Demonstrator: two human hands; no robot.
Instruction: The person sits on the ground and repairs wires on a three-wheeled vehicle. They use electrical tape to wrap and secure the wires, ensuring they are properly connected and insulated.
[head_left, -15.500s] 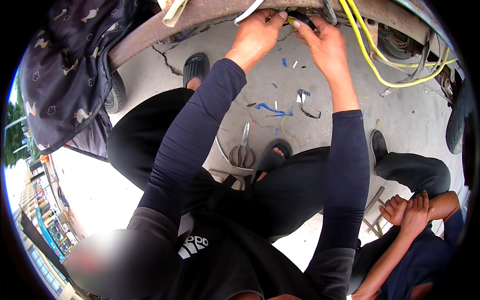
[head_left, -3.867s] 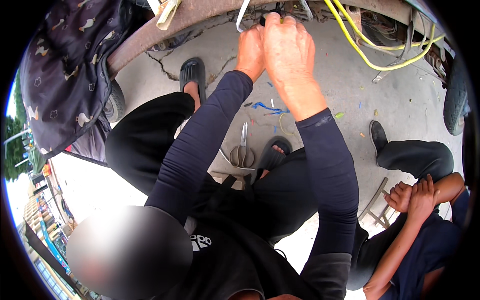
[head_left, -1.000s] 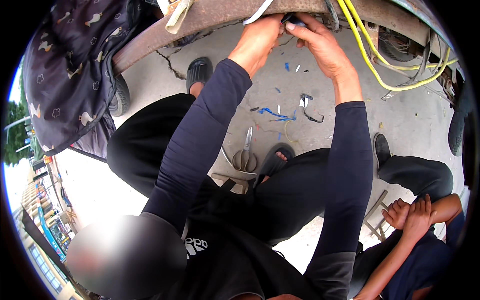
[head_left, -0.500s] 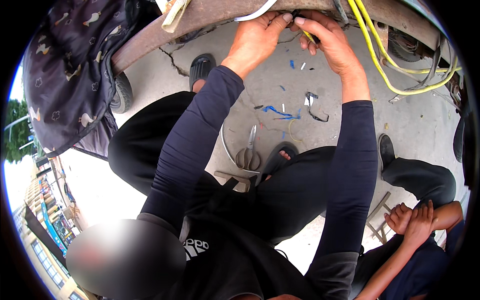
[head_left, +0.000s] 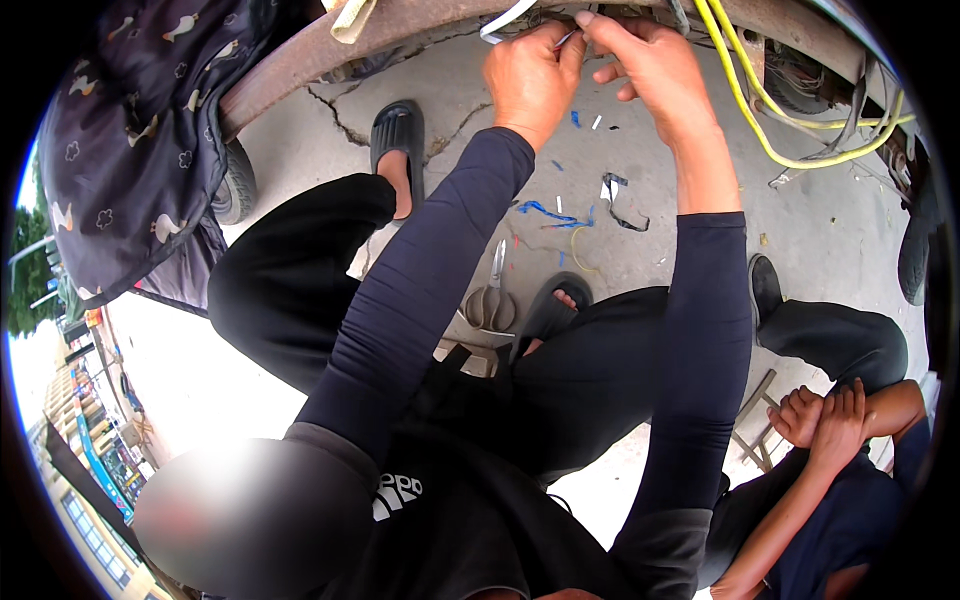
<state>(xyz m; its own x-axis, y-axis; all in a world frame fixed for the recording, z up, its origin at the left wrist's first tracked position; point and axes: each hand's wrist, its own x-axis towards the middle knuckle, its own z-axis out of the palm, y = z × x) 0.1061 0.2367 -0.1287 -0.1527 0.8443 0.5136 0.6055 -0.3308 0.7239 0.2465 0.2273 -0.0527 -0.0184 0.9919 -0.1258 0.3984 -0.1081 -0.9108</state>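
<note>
Both hands are raised together just under a rusty metal beam (head_left: 420, 30). My left hand (head_left: 533, 82) is closed, its thumb and forefinger pinching what looks like a thin wire (head_left: 566, 37). Against it, my right hand (head_left: 660, 75) has thumb and forefinger together, while its other fingers curl loosely; what lies in that pinch is too small to make out. A white cable (head_left: 510, 18) curves down from the beam beside my left hand. Yellow cable (head_left: 735, 95) hangs in a loop to the right of my right hand.
Scissors (head_left: 490, 300) lie on the concrete between my feet, below blue scraps (head_left: 555, 214) and a black strip (head_left: 625, 210). A dark patterned cover (head_left: 130, 150) hangs at left above a wheel (head_left: 235, 185). Another person (head_left: 830, 440) sits at right, arms crossed.
My left hand has shifted right and turned more upright, closer to my right hand. The yellow piece under my right fingers no longer shows. The view has shifted slightly.
</note>
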